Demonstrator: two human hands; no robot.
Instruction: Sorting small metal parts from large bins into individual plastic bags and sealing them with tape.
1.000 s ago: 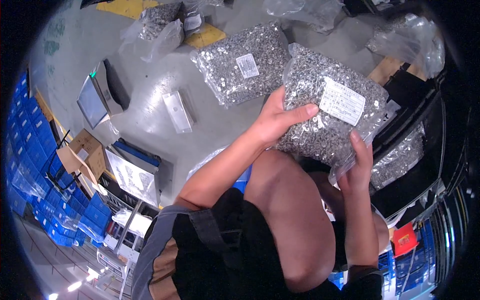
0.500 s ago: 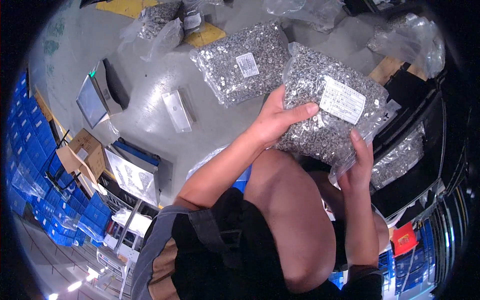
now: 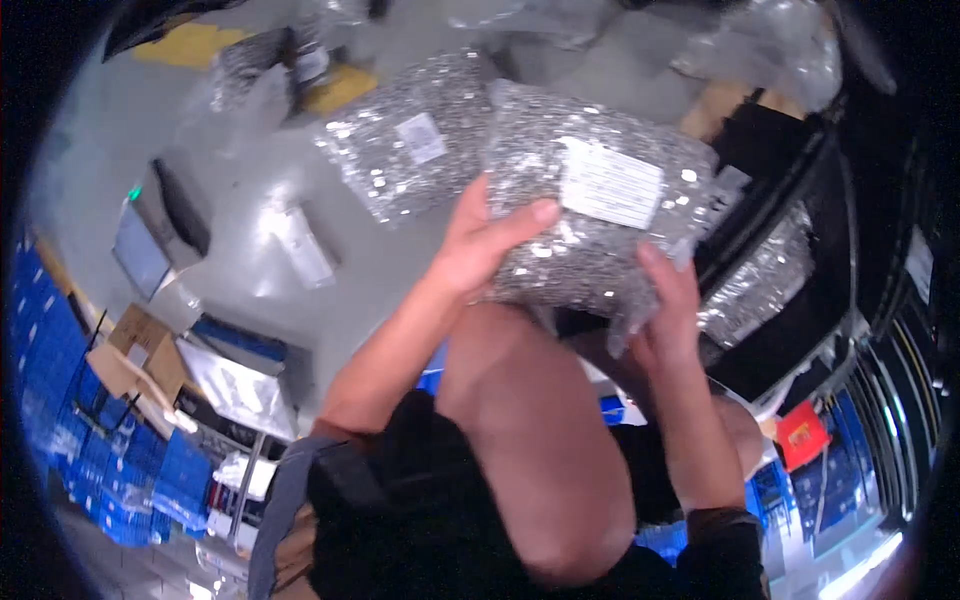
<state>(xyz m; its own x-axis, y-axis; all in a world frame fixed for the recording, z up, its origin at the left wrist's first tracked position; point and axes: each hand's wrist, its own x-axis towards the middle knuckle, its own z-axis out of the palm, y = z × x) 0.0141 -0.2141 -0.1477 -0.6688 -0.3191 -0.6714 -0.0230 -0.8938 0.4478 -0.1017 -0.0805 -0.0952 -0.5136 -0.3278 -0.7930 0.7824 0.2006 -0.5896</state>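
Note:
A clear plastic bag of small shiny metal parts, with a white printed label, is held up above my knees. My left hand grips its left side, thumb lying on top near the label. At the lower right corner my right hand pinches the bag, thumb on top and the other fingers beneath. A second labelled bag of metal parts lies on the floor just beyond my left hand. Another bag of parts rests inside the black crate to the right of my right hand. Motion blurs the picture.
More bags, including a partly filled one, lie at the far side. A white box and a dark-framed panel sit on the floor at left. Stacked blue bins, an opened cardboard box and a red item are around me.
The whole view has shifted, with the scene moving left in the picture and blurring. Both hands still hold the same bag, which sits a little closer to the black crate's edge.

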